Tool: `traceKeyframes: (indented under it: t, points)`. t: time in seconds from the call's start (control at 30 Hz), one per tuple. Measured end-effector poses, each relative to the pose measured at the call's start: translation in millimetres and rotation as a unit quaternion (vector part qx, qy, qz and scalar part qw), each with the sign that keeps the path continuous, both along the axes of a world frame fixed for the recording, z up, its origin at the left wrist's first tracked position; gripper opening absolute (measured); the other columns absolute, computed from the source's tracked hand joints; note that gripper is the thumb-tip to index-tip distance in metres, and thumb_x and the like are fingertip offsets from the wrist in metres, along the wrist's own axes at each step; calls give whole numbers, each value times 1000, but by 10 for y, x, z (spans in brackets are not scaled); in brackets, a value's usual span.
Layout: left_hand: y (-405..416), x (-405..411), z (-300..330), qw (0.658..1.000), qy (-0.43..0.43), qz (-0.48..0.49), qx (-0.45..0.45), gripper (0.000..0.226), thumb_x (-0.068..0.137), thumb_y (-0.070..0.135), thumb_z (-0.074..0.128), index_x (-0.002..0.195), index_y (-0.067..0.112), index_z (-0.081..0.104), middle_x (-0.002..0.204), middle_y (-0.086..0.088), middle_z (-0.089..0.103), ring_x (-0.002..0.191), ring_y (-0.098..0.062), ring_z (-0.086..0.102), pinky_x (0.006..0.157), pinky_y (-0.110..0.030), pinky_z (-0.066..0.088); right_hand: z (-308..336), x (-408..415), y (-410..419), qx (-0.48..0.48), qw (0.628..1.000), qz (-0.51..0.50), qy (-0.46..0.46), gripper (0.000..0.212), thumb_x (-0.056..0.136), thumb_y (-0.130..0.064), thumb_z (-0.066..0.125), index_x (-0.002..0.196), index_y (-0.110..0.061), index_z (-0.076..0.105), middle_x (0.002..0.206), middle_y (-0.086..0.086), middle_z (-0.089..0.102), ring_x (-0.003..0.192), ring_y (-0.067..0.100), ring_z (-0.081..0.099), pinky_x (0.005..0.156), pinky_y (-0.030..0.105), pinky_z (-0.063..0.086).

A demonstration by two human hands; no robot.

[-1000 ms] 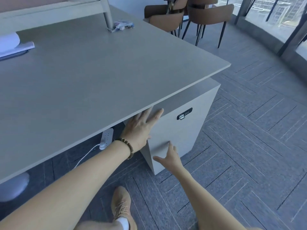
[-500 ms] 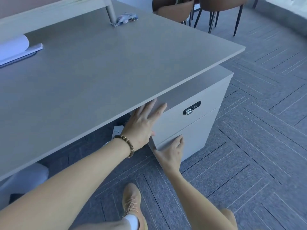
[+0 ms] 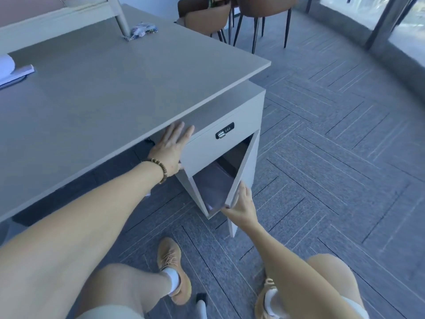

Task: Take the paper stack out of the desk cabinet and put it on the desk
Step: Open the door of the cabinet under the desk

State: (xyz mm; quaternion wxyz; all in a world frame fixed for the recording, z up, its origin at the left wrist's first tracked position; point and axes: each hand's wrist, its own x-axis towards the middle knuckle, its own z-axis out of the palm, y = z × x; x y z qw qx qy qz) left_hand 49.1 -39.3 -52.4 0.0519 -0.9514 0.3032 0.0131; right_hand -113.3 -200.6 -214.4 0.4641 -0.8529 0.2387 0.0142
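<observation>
The desk cabinet [image 3: 207,148] stands under the right end of the grey desk [image 3: 115,93]. Its upper drawer carries a black combination lock [image 3: 225,130]. The lower door [image 3: 246,166] is swung out to the right, and my right hand [image 3: 241,206] grips its bottom free edge. My left hand [image 3: 171,148], with a bead bracelet on the wrist, lies flat with fingers spread on the drawer's left corner just under the desk edge. Inside the compartment I see a dim greyish surface [image 3: 211,185] with a pale corner at the front; I cannot tell whether it is the paper stack.
On the desk lie white papers [image 3: 13,72] at the far left and a small wrapped packet [image 3: 142,31] at the back. Brown chairs [image 3: 207,17] stand behind the desk. My feet in tan shoes [image 3: 173,270] are on the grey carpet below the cabinet.
The lower cabinet door was closed with my right hand flat on it; it now stands swung out with my right hand on its edge. My left hand has stayed on the drawer corner.
</observation>
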Motion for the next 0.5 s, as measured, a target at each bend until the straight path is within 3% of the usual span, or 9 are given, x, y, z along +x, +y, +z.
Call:
traceKeyframes:
  t: [0.1, 0.3, 0.43, 0.5]
  points:
    - [-67, -115, 7, 1000, 1, 28, 11, 118, 79, 16, 78, 156, 23, -12, 167, -3, -11, 153, -28, -9, 120, -41, 20, 34, -201, -185, -16, 1000, -4, 20, 96, 62, -41, 62, 147, -24, 22, 122, 2, 44, 110, 27, 56, 89, 47, 52]
    - [-144, -185, 42, 999, 12, 50, 13, 118, 78, 16, 78, 156, 19, -10, 166, -7, -11, 153, -32, -8, 121, -43, 12, 53, -546, -615, 5, 996, -78, 39, 66, 70, -10, 58, 130, -34, 49, 107, -8, 59, 89, 16, 61, 78, 39, 56]
    - [-140, -186, 40, 998, 21, 50, 10, 120, 75, 21, 81, 156, 19, -8, 166, -6, -9, 152, -33, -8, 120, -47, 24, 199, -701, -1028, 24, 987, -136, 84, 47, 73, 1, 52, 115, -20, 60, 102, 4, 68, 89, 24, 60, 72, 36, 56]
    - [-162, -207, 29, 998, 19, 54, 8, 121, 73, 24, 81, 156, 18, -6, 166, -8, -7, 152, -35, -7, 120, -47, 23, 238, -737, -1206, -16, 985, -130, 109, 49, 74, 0, 53, 118, -18, 60, 109, 8, 67, 94, 26, 60, 71, 34, 53]
